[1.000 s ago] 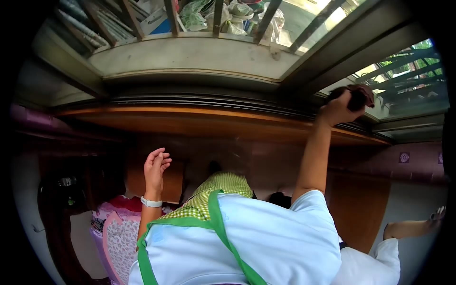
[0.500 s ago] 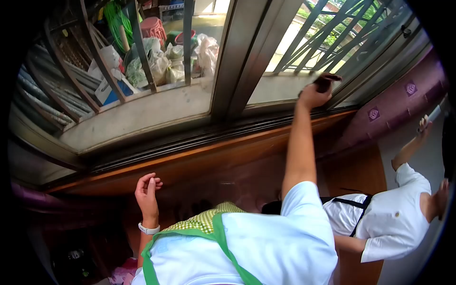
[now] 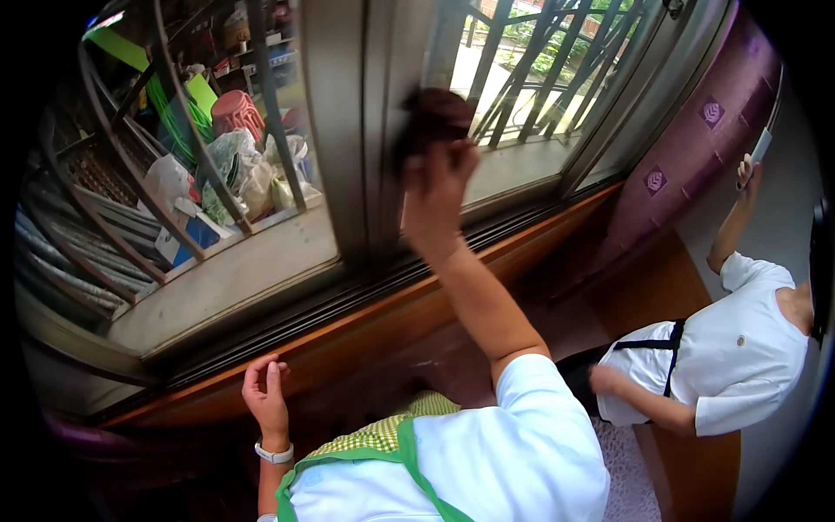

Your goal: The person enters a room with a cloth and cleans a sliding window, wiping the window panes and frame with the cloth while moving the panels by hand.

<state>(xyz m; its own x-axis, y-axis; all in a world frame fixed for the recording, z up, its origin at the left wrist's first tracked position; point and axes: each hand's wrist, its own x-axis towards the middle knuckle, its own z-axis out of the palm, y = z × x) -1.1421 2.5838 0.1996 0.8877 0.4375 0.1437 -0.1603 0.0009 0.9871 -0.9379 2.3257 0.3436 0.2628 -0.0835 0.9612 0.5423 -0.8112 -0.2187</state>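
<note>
My right hand [image 3: 439, 196] is closed on a dark, brownish cloth [image 3: 439, 113], blurred by motion. The cloth lies against the sliding window [image 3: 513, 122], at the pane's left edge beside the metal frame [image 3: 361, 130]. Near the wooden sill [image 3: 330, 335], lower left, my left hand [image 3: 267, 396] hangs with loosely curled fingers and nothing in it. A white band [image 3: 275, 452] circles that wrist.
Bars [image 3: 213, 165] stand outside the glass, with bags [image 3: 248, 174] and a red stool [image 3: 237, 113] behind. A purple curtain [image 3: 678, 130] hangs at the right. Another person in a white shirt [image 3: 739, 348] stands there, one hand raised holding a light flat object [image 3: 761, 145].
My right hand has moved left across the window with the cloth, from the pane's right part to the frame. My view has shifted right. The other person's lower hand has come into sight.
</note>
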